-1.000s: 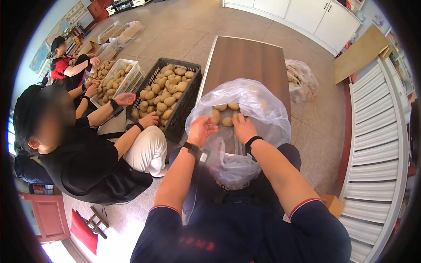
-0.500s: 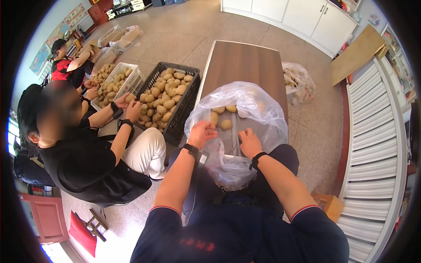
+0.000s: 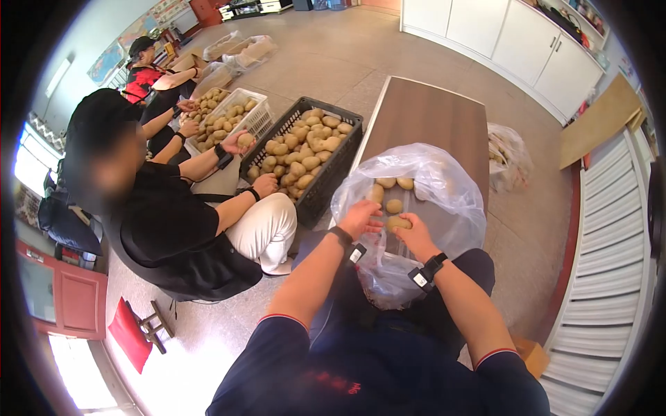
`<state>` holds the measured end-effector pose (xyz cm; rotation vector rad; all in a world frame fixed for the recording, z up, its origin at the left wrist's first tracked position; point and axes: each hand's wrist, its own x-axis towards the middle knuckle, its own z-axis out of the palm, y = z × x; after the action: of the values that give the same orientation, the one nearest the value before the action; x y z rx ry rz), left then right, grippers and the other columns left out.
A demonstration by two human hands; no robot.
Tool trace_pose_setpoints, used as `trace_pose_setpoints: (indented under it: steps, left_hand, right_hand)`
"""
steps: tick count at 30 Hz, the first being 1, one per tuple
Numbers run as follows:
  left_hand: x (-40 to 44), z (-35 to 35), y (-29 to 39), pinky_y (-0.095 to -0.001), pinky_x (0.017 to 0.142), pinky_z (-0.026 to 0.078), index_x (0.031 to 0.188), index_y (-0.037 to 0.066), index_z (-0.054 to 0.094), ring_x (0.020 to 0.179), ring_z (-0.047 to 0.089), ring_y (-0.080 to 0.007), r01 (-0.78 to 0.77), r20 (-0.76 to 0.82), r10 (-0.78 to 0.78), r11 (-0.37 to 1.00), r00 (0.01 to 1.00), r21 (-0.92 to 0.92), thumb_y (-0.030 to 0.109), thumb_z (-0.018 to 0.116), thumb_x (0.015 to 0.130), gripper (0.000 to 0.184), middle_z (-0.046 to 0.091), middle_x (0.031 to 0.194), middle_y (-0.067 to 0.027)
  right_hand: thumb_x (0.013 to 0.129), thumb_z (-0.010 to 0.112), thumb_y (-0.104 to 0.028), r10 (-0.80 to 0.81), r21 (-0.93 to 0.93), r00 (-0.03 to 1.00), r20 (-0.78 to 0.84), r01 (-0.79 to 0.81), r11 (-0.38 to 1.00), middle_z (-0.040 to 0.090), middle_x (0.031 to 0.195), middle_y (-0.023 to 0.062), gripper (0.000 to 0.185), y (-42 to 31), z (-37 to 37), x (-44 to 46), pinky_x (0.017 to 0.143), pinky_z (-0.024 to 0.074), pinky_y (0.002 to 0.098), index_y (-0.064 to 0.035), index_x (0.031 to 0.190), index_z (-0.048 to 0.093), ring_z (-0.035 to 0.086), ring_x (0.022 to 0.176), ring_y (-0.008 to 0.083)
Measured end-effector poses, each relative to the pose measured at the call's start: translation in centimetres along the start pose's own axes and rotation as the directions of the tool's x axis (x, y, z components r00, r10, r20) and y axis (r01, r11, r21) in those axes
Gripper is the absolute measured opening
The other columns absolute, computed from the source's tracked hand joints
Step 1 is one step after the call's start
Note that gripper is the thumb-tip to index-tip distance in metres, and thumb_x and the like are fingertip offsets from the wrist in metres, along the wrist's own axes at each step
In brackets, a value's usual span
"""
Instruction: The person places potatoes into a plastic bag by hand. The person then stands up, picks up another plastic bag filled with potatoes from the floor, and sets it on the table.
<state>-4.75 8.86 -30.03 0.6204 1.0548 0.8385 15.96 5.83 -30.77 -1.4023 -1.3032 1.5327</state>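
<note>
My right hand (image 3: 416,238) is closed on a potato (image 3: 398,222), thumb and fingers around its right side. Just left of that potato is my left hand (image 3: 361,218), its fingers apart and nothing visible in it. Both hands are over the opened clear plastic bag (image 3: 449,186), which spreads across the near end of the brown table. Inside the bag, a small round potato (image 3: 394,206) lies beyond the held one, with a few more potatoes (image 3: 405,184) further back. The bag's near end hangs between my knees, its contents hard to make out.
To the left stands a black crate (image 3: 331,158) heaped with potatoes, beside a white crate (image 3: 262,119) of potatoes. A co-worker in black (image 3: 180,236) sits there with a potato in one hand. Another bag (image 3: 510,156) lies on the floor right of the table (image 3: 430,111).
My right hand now has a potato between its fingers; before, no potato showed in it. My left hand stays beside it, fingers apart. The view has swung left, shifting the scene rightward.
</note>
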Motion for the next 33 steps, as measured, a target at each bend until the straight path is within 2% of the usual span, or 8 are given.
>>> trace_pose_setpoints:
  steps: [5,7,17,19,22,24,28,33]
  left_hand:
    - [-0.4,0.0,0.1,-0.0385,0.066,0.056,0.120,0.007,0.050,0.079,0.064,-0.0271,-0.149,0.114,0.123,0.956,0.986,0.254,0.032,0.061,0.091,0.040,0.057,0.106,-0.0122]
    - [-0.7,0.1,0.5,-0.0355,0.072,0.056,0.122,0.005,0.058,0.093,0.064,-0.0221,-0.032,0.199,-0.008,0.980,0.980,0.198,0.010,0.057,0.091,0.031,0.060,0.113,-0.0093]
    - [1.1,-1.5,0.1,-0.0357,0.065,0.053,0.117,0.004,0.059,0.088,0.065,-0.0207,0.053,0.262,-0.030,0.995,0.965,-0.082,0.027,0.060,0.092,0.035,0.065,0.098,-0.0068]
    - [0.8,-1.3,0.7,-0.0280,0.047,0.049,0.108,0.005,0.059,0.060,0.062,-0.0189,-0.168,0.057,0.171,0.984,0.984,-0.050,0.030,0.056,0.095,0.028,0.066,0.089,-0.0090]
    - [0.7,-1.9,1.2,-0.0300,0.052,0.051,0.109,0.005,0.058,0.063,0.062,-0.0209,-0.309,-0.076,0.300,0.933,0.951,-0.185,0.030,0.055,0.096,0.028,0.066,0.090,-0.0096]
    - [0.6,-2.6,2.2,-0.0316,0.055,0.052,0.109,0.005,0.058,0.067,0.063,-0.0226,-0.245,-0.127,0.212,0.883,0.969,-0.400,0.030,0.055,0.096,0.028,0.065,0.092,-0.0105]
    - [1.5,-5.2,3.1,-0.0393,0.072,0.058,0.112,0.001,0.057,0.082,0.063,-0.0308,-0.250,-0.234,0.112,0.645,0.966,-0.722,0.027,0.056,0.096,0.030,0.064,0.101,-0.0133]
    - [1.1,-7.0,4.2,-0.0412,0.075,0.058,0.116,-0.002,0.052,0.086,0.062,-0.0314,-0.473,-0.461,0.159,0.508,0.873,-0.720,0.025,0.053,0.097,0.032,0.062,0.102,-0.0157]
  right_hand:
    - [0.084,0.064,-0.004,0.002,0.166,0.995,0.103,-0.019,0.986,0.061,0.105,0.0090,0.048,-2.5,1.2,-0.3,0.066,0.0509,0.0269,-0.0005,0.130,0.049,0.061,0.079,0.0144]
    - [0.084,0.064,-0.003,-0.028,0.154,0.993,0.111,0.010,0.988,0.061,0.106,0.0106,0.048,-2.9,1.6,-0.3,0.065,0.0503,0.0268,0.0005,0.130,0.049,0.061,0.081,0.0145]
    - [0.096,0.056,-0.025,0.030,0.103,0.995,0.100,-0.040,0.994,0.062,0.110,0.0063,0.043,-0.7,1.0,-0.7,0.066,0.0486,0.0256,-0.0008,0.132,0.049,0.062,0.081,0.0122]
    - [0.098,0.055,-0.029,0.039,0.018,0.996,0.084,-0.041,0.999,0.062,0.109,0.0055,0.043,1.5,0.6,-0.7,0.065,0.0484,0.0258,-0.0008,0.130,0.051,0.062,0.080,0.0119]
    - [0.095,0.058,-0.028,-0.046,-0.232,0.995,0.092,0.066,0.971,0.064,0.110,0.0106,0.039,4.1,-0.2,-1.3,0.070,0.0498,0.0311,0.0003,0.123,0.056,0.064,0.084,0.0202]
    - [0.091,0.061,-0.026,-0.360,-0.603,0.924,0.128,0.361,0.711,0.063,0.106,0.0198,0.037,5.4,-0.9,-1.6,0.084,0.0490,0.0402,0.0027,0.114,0.058,0.062,0.094,0.0342]
    - [0.086,0.062,-0.021,-0.310,-0.603,0.944,0.113,0.313,0.733,0.060,0.108,0.0232,0.035,6.6,-1.6,-2.1,0.090,0.0463,0.0431,0.0025,0.112,0.059,0.058,0.100,0.0402]
    - [0.086,0.062,-0.022,-0.282,-0.674,0.955,0.087,0.265,0.689,0.060,0.108,0.0218,0.036,6.0,-1.3,-2.7,0.089,0.0470,0.0443,0.0015,0.113,0.059,0.059,0.101,0.0396]
